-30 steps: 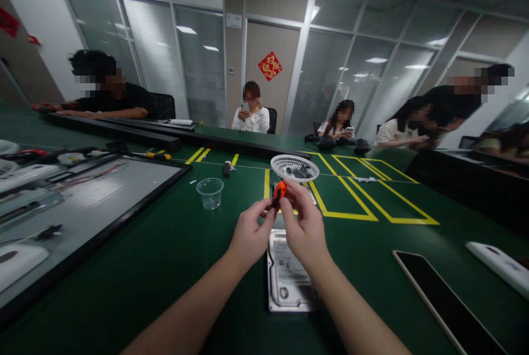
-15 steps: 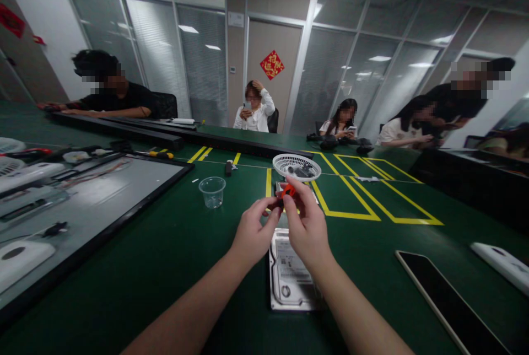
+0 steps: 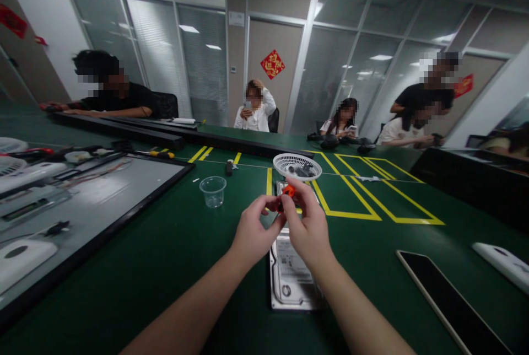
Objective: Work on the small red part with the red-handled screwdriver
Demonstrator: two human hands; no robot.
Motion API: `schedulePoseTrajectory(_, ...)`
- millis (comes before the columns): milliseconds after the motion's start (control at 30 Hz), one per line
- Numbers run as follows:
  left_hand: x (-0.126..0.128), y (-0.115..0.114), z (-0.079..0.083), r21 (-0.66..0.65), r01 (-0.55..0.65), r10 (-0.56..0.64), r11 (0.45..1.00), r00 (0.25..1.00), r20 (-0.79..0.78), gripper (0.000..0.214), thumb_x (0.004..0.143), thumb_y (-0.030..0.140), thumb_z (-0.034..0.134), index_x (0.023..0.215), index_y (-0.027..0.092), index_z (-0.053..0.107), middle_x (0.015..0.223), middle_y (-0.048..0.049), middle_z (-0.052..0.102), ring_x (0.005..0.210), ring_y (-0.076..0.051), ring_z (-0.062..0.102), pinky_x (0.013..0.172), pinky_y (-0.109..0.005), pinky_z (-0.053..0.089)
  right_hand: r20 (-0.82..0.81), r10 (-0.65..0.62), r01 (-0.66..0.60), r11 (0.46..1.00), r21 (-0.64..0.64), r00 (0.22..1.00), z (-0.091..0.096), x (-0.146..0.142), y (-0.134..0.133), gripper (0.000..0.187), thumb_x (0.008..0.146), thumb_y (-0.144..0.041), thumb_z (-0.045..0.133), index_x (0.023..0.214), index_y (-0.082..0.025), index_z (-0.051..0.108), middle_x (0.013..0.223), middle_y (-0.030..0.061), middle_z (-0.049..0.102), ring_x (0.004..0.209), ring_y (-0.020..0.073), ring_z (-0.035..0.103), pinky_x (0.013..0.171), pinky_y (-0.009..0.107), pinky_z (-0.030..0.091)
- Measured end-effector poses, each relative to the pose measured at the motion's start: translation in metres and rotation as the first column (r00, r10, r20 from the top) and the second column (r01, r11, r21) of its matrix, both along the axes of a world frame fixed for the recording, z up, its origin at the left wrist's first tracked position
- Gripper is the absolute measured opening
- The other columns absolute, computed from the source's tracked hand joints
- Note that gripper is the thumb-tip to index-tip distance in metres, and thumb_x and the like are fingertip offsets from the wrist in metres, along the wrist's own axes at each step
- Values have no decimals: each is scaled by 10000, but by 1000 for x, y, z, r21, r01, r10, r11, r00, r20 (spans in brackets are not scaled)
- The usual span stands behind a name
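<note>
Both hands meet at the middle of the view around a small orange-and-black object [image 3: 289, 191]; its exact kind is partly hidden by the fingers. My right hand [image 3: 307, 220] pinches it from the right, thumb and fingers closed. My left hand [image 3: 257, 227] closes on its lower, dark end. Below them a silver hard drive [image 3: 289, 272] lies label up on the green table, partly covered by my right hand and forearm. Just behind the fingers lies another silver-edged item [image 3: 281, 185], mostly hidden.
A white basket [image 3: 297, 166] with dark small parts stands beyond my hands. Left of them is a clear plastic cup [image 3: 214, 192]. A large panel [image 3: 124, 189] carrying devices fills the left side; a phone [image 3: 450, 300] lies at right. Several people sit or stand across the table.
My hands stay in nearly the same place, with the orange-and-black object turned slightly between the fingers. At the far right, a standing person has straightened up from leaning.
</note>
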State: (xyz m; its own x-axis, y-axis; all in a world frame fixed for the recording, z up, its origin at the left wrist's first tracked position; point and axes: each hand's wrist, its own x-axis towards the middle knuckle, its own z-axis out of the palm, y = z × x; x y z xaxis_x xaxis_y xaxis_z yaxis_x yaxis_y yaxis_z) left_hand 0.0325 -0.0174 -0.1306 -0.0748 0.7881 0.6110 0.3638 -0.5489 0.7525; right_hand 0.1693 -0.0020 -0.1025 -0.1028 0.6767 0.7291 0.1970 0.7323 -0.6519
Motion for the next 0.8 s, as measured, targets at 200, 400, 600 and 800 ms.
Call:
schedulePoseTrajectory(200,-1,3,-4,-28,18,-18,999,1000,-9,122,984,251,605,1057,218,696,996,-45,750,917,-200,689,837,-316,525,1,41,-41,999,-20,999,0,0,-2,407,1051,-306,563,1456,-322,591,1407,95,659,1207,269,679,1060,507,557)
schedulePoseTrajectory(400,0,1,-2,-8,18,-18,1000,999,27,211,944,228,663,1154,218,684,1106,-69,763,1003,-215,714,850,-320,535,-12,27,-28,1000,-10,1000,-2,-1,1,394,1036,-283,578,1427,-311,607,1366,94,678,1195,263,679,1048,486,565)
schedulePoseTrajectory(600,0,1,-2,-8,-12,13,1000,999,38,116,932,220,668,1045,213,643,1026,-43,752,932,-190,700,809,-304,509,-10,-19,19,1000,2,1000,-1,-1,0,370,1006,-301,642,1376,-295,621,1319,99,678,1129,258,684,989,478,584)
schedulePoseTrajectory(800,0,-1,1,-44,68,-66,997,997,46,153,1021,254,551,1098,216,677,1099,-58,760,987,-200,703,857,-318,517,-57,37,-38,999,-10,998,0,-2,-1,332,1041,-274,577,1370,-294,618,1294,88,696,1155,243,695,1022,461,580)
